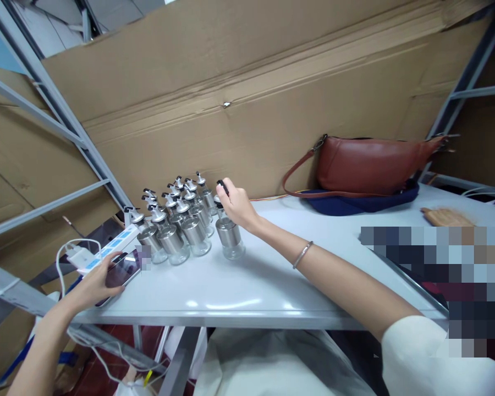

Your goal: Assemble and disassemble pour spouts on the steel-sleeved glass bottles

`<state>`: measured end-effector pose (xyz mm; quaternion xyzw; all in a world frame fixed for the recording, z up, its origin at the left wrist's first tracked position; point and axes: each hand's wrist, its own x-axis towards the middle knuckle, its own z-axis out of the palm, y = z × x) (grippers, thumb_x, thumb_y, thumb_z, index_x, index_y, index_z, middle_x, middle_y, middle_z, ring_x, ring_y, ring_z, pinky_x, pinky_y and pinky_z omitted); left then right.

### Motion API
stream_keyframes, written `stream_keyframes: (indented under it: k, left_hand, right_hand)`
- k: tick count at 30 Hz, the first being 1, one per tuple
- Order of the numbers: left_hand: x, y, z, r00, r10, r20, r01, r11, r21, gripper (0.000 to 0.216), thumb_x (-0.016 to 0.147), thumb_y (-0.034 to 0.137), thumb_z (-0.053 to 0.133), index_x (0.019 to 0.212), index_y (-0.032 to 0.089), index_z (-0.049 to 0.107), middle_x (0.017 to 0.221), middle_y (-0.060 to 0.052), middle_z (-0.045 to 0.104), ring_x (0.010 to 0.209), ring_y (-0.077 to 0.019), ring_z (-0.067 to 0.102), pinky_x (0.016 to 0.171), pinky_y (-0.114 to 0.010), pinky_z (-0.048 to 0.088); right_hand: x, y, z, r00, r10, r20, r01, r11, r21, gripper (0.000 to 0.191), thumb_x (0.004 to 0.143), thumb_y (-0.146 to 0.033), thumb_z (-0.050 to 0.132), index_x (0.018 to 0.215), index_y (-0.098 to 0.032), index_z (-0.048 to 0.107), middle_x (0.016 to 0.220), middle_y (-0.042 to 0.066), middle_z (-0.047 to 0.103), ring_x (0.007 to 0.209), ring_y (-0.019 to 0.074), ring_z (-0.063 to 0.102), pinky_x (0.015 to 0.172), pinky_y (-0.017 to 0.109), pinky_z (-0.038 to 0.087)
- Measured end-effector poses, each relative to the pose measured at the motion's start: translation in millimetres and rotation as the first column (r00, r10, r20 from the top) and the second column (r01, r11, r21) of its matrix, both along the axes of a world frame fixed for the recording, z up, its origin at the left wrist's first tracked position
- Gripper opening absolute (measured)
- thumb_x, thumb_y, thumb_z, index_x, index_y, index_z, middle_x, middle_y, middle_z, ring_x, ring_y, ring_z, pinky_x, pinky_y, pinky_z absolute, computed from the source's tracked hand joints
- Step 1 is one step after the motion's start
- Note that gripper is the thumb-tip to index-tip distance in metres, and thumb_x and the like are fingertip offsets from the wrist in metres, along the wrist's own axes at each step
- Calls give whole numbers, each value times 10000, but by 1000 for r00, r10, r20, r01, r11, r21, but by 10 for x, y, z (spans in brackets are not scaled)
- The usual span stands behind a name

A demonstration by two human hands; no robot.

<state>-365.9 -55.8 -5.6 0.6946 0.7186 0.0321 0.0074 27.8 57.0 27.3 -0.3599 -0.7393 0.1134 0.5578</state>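
A grey surface [272,275] meets a cardboard wall. The right hand [236,206] clamps from above on the top of an upright bottle [230,239], just right of the bottle cluster [177,220]. The left hand [93,283] grips a phone [121,272], near left.

Bottle [230,237]: a small dispenser with a brushed steel sleeve, a clear glass base and a dark spout cap.
Bottle pose: upright on the desk [272,278], just right of the other bottles [173,223], standing clear of them.
Bottle state: the right hand [236,204] grips its top.
Phone [121,271]: a dark slab with its glossy screen facing up.
Phone pose: flat at the desk's left front corner, held by the left hand [91,284].
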Motion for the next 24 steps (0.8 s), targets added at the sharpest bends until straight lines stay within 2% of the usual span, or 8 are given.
stream_keyframes:
  k: [4,10,13,16,19,21,22,24]
  left_hand:
    - [80,-15,-19,999,44,8,-44,999,6,927,590,538,528,1339,59,266,1258,-239,530,1167,-350,541,935,-419,447]
    - [187,42,-78,997,62,51,-60,997,-55,872,649,552,460,1332,28,319,1144,-219,607,1043,-319,618,936,-417,451]
    - [240,18,-11,998,37,43,-42,992,122,858,663,564,493,1327,45,335,1243,-228,544,1091,-338,580,904,-437,462]
    - [430,-117,169,998,20,62,-42,928,371,697,747,564,477,1273,115,397,1181,-174,580,985,-309,609,803,-429,495]
    - [852,-268,344,989,-111,102,41,849,526,429,833,435,499,1209,233,459,1058,-69,620,866,-234,618,744,-378,496]
    - [1234,-279,372,931,-322,173,145,759,634,415,823,347,562,1217,268,459,1016,-39,631,847,-199,610,768,-358,492]
    - [1439,-242,354,857,-464,224,200,701,684,450,816,320,583,1239,268,439,1036,-47,626,872,-195,605,769,-349,489]
    - [1854,-87,276,638,-671,378,219,629,746,517,820,302,590,1287,256,373,1141,-84,569,1011,-203,573,827,-351,488]
  right_hand:
    - [49,-12,-4,1000,30,-6,-30,1000,-1,256,925,-422,281,839,-218,411,562,-47,417,497,123,417,538,224,268]
    - [71,-43,-11,999,30,-31,-30,999,-20,248,923,-423,294,829,-222,405,551,-52,420,498,127,454,538,225,280]
    - [66,-53,-20,997,46,-57,-48,998,-28,230,920,-414,309,813,-227,389,543,-53,417,499,134,475,536,226,284]
    - [67,-56,-29,994,66,-86,-69,997,-28,231,921,-414,313,791,-231,369,546,-53,419,495,131,482,528,221,283]
    - [86,-67,-32,991,94,-98,-97,995,-22,250,922,-425,313,766,-233,350,542,-56,413,486,122,466,527,219,279]
    - [112,-90,-33,987,119,-105,-121,992,-18,259,922,-429,315,759,-231,352,544,-58,412,483,114,449,528,218,280]
    - [129,-108,-35,985,130,-110,-133,991,-17,264,921,-431,317,757,-228,359,547,-59,414,485,110,443,530,218,283]
    - [164,-158,-42,981,148,-124,-152,988,-18,281,919,-438,318,751,-221,380,558,-57,422,496,104,434,537,218,296]
